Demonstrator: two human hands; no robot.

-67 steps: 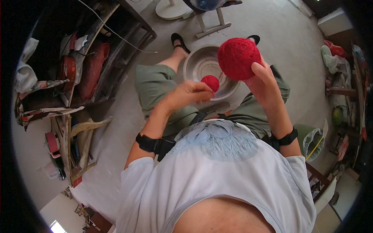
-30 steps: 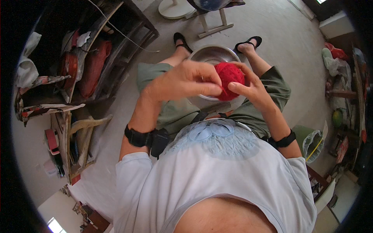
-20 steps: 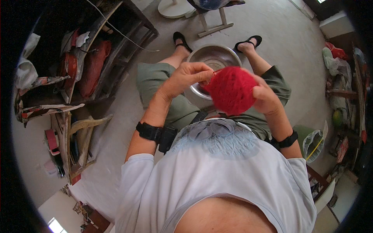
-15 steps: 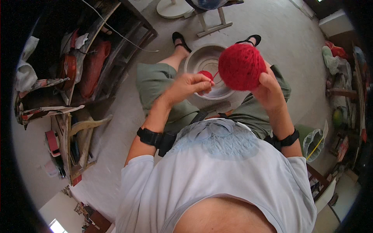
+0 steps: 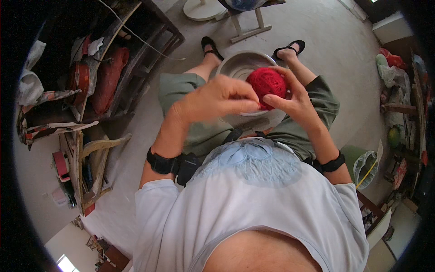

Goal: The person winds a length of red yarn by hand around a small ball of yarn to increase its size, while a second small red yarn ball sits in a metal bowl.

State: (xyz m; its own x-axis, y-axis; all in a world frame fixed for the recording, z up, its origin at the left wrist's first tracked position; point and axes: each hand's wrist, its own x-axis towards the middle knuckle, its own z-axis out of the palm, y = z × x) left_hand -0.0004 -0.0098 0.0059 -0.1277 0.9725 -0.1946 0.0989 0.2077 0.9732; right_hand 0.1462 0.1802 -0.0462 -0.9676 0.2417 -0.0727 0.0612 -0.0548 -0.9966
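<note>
A ball of red yarn (image 5: pixel 267 84) sits in my right hand (image 5: pixel 297 97), its thumb at the near side and its fingers curled round the far right side. Close by on the left, my left hand (image 5: pixel 222 97) is blurred by motion. Its thumb and fingertips pinch together against the ball's left edge, where a bit of red strand shows. Below both hands a round metal basin (image 5: pixel 235 63) rests on the floor between my feet; my left hand and the ball cover much of its inside.
Wooden shelving (image 5: pixel 156 41) with bags and red items stands at the left, a low wooden piece (image 5: pixel 102 147) nearer. Ahead are a stool (image 5: pixel 251 31) and a round white base (image 5: pixel 204 10). A lined green bin (image 5: pixel 362 163) and a cluttered rack (image 5: pixel 401 106) are on the right.
My right hand has turned and drawn the ball down and left; the ball looks smaller. My left hand has come up to it. A small red thing seen over the basin is now out of sight.
</note>
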